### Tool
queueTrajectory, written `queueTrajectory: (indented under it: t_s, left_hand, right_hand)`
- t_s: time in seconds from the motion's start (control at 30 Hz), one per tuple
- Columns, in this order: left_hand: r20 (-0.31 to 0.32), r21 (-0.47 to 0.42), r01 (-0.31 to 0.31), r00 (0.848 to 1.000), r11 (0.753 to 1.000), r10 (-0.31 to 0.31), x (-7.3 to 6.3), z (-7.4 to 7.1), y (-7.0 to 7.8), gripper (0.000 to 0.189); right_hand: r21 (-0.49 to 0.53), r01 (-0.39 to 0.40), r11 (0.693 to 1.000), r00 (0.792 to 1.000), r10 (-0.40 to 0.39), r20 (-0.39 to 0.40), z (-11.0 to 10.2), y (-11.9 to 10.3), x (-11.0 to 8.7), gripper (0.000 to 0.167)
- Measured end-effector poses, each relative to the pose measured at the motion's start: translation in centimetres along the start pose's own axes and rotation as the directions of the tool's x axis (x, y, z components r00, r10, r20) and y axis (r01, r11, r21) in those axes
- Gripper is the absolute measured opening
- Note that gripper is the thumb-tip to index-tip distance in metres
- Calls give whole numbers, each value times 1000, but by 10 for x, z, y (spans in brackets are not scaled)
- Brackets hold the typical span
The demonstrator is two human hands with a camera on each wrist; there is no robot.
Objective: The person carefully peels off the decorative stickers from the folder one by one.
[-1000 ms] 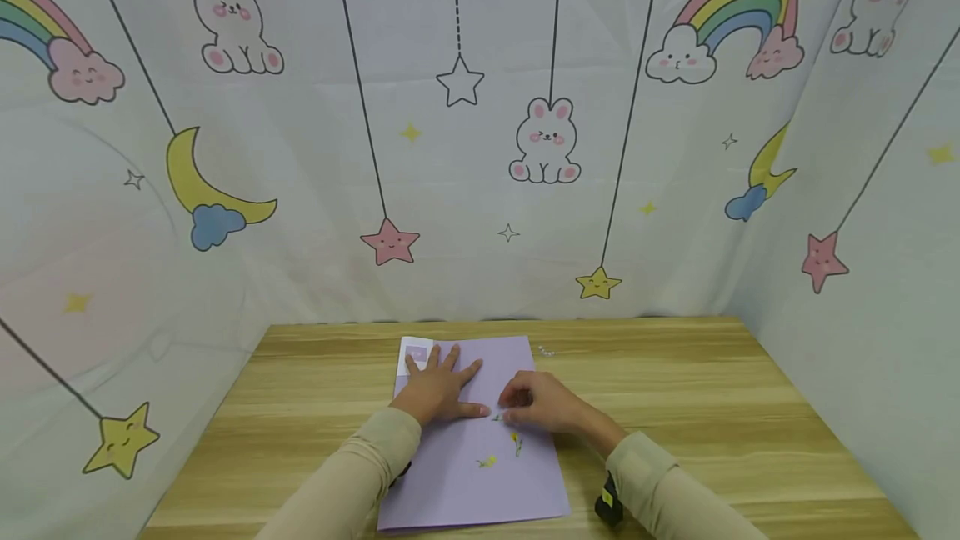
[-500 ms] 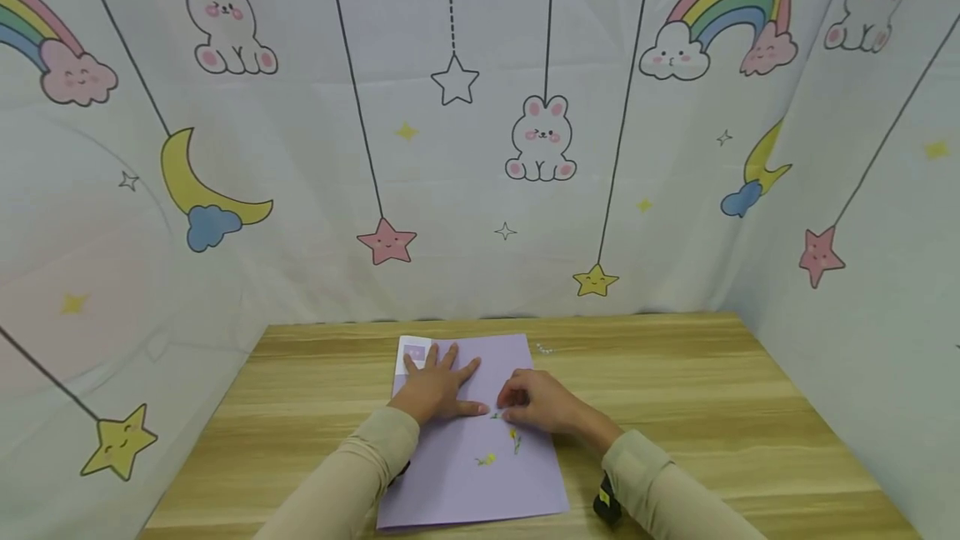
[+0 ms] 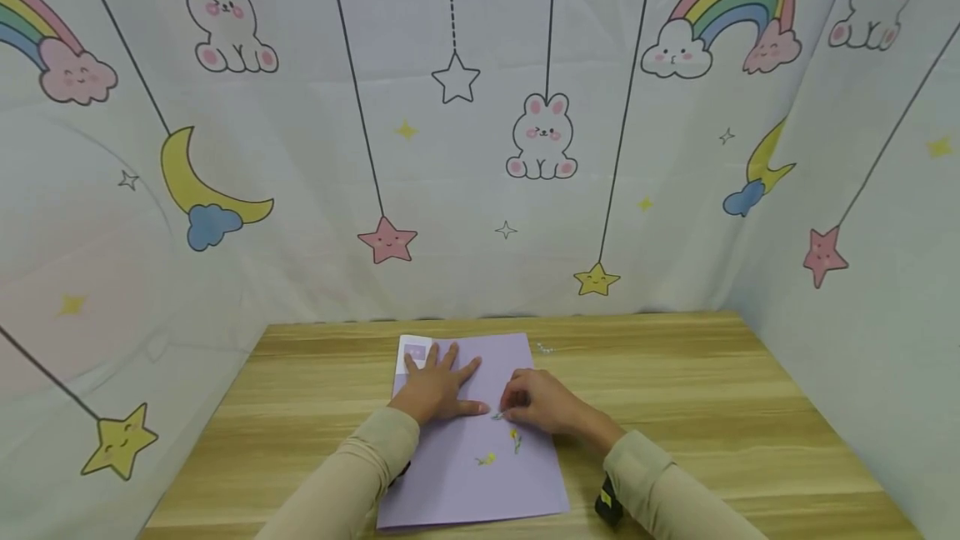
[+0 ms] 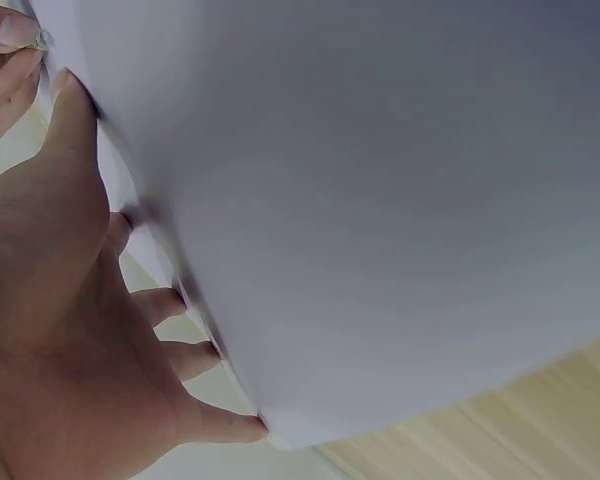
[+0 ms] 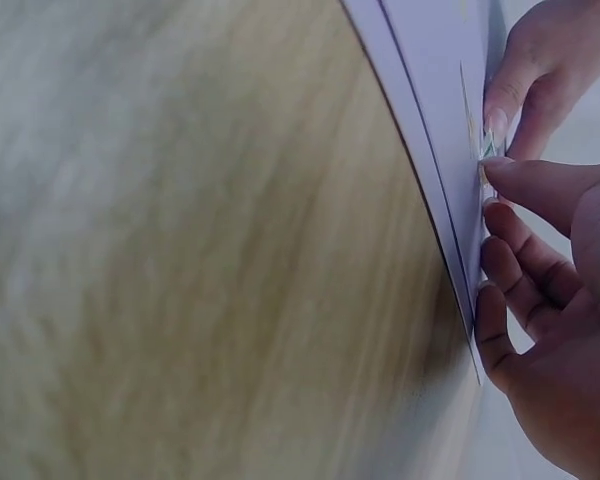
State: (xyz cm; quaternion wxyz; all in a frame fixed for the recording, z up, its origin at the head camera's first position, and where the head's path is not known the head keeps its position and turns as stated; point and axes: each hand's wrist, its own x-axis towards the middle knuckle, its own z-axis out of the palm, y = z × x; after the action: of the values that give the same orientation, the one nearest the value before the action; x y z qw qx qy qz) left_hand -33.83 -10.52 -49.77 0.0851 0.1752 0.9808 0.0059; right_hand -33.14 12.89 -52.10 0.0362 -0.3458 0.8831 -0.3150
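Note:
A purple paper sheet (image 3: 465, 490) lies on the wooden table, with layered edges showing in the right wrist view. My left hand (image 3: 435, 390) presses flat on its upper left part, fingers spread. Across from the left thumb, my right hand (image 3: 551, 402) pinches a small flower piece (image 3: 497, 417) with green on it, between thumb and forefinger, right at the paper's surface. Its shape is mostly hidden by the fingertips. Nearer to me on the sheet are two yellow flower pieces with green stems, one upright (image 3: 515, 441) and one lying sideways (image 3: 487, 460).
A white label with a purple square (image 3: 415, 352) shows at the sheet's top left corner, partly under the left fingers. Small clear bits (image 3: 545, 348) lie beyond the sheet's top right. A black object (image 3: 608, 502) sits by the right sleeve. Patterned cloth (image 3: 480, 190) encloses the wooden table (image 3: 697, 407).

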Motion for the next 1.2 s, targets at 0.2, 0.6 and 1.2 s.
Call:
queueTrajectory:
  t_s: [0.2,0.6,1.2]
  left_hand:
    - [13,2,10,1000,1000,-10,0,0,0,91]
    - [15,-12,7,1000,1000,-7,-1,-4,0,90]
    - [24,-4,13,1000,1000,-13,0,-3,1,90]
  right_hand:
    - [118,-54,992,998,51,31,1,2,0,12]
    - [212,-129,969,992,127,21,1,7,1,11]
    - [214,-138,967,990,139,13,-1,6,1,15]
